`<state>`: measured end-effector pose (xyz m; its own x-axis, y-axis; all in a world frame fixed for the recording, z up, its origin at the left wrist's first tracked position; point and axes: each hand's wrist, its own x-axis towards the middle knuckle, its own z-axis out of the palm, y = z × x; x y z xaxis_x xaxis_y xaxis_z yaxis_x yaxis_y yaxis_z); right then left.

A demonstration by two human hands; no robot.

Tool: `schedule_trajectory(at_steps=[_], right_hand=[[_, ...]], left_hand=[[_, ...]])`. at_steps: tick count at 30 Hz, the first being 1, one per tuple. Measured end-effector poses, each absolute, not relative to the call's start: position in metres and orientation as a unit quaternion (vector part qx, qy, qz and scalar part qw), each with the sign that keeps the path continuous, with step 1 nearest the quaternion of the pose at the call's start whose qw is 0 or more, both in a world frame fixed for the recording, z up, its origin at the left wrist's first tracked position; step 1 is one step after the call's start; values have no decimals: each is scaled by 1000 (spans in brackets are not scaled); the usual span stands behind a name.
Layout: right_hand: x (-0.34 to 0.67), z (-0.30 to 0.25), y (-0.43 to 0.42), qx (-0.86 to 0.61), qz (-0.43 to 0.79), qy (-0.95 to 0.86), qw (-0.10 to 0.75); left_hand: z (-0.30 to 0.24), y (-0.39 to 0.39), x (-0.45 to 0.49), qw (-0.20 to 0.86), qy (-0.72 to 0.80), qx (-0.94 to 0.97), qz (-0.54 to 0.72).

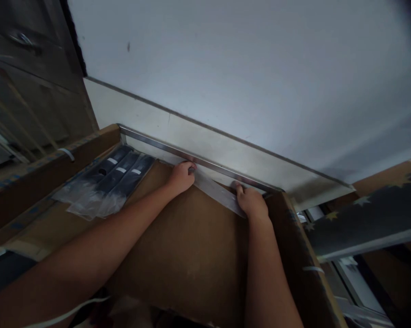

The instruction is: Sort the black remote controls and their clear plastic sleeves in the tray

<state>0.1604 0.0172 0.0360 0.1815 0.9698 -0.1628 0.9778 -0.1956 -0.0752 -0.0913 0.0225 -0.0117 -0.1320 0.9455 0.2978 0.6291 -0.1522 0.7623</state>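
Both hands close their grip on one long clear plastic strip: the left hand pinches its upper-left part with fingers curled over it, and the right hand presses down on its lower-right end. How tightly either hand is closed cannot be made out in the dim light. The strip's long axis runs from upper left to lower right, just beside and nearly parallel to a metal rail along the far edge of a large cardboard box. The rail meets the pale wall trim behind it, so there is no room on that side; the brown box floor toward the person lies open. At the box's left side lie three dark packets in clear bags, each with a small white label, too small to read.
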Motion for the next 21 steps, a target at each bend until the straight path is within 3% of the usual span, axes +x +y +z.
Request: schedule_trajectory(at_steps=[11, 21], right_hand=[[160, 38, 15, 757, -91, 646, 45], [132, 35, 8, 727, 31, 686, -14]], left_hand=[[0, 3, -95, -18, 629, 735, 250], [0, -3, -86, 49, 496, 829, 254]])
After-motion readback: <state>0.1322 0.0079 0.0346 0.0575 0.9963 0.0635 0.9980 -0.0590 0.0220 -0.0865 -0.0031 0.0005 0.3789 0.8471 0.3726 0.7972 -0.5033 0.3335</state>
